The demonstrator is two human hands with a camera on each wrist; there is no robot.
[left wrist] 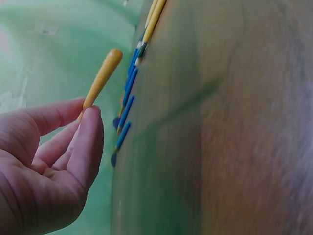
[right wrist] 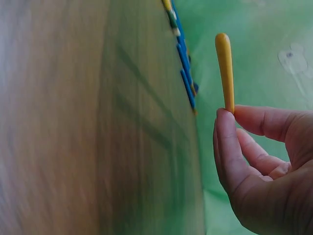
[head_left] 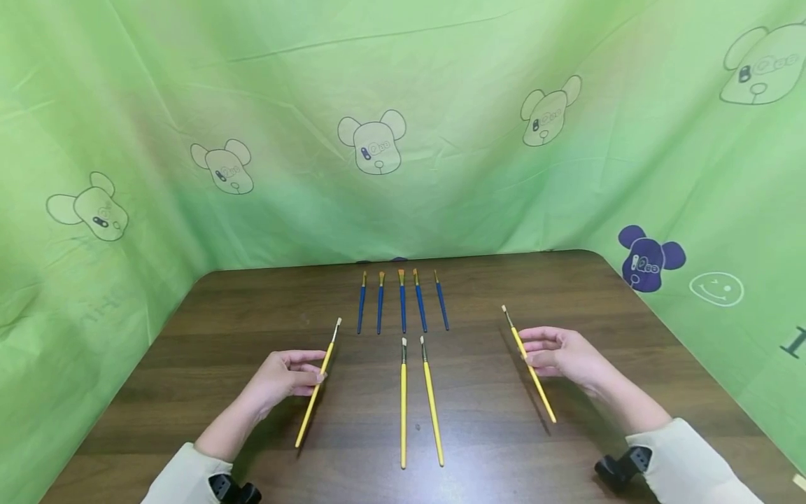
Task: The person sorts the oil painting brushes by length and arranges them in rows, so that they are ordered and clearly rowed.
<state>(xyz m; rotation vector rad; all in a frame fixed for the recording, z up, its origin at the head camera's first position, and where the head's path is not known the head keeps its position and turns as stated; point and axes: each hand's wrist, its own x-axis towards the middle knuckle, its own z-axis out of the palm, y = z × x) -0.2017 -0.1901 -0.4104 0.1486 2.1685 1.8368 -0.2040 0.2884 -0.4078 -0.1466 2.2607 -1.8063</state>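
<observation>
My left hand (head_left: 291, 376) pinches a yellow-handled paintbrush (head_left: 313, 400) between thumb and fingers, bristles pointing away from me. The rounded handle end (left wrist: 105, 73) juts out of the grip in the left wrist view. On the other side, my right hand (head_left: 563, 355) pinches a second yellow paintbrush (head_left: 540, 392), tilted with its bristles up and to the left. Its handle end (right wrist: 224, 68) shows above the fingertips in the right wrist view. Both held brushes cast shadows on the table. Two more yellow paintbrushes, one straight (head_left: 404, 413) and one slanted (head_left: 434, 420), lie between the hands.
Several blue-handled paintbrushes (head_left: 403, 308) lie in a row toward the back of the brown wooden table (head_left: 208, 329), bristles away from me. A green curtain (head_left: 441, 203) with bear-head prints hangs behind and around the table. Dark wrist cameras (head_left: 623, 467) sit at the white sleeves.
</observation>
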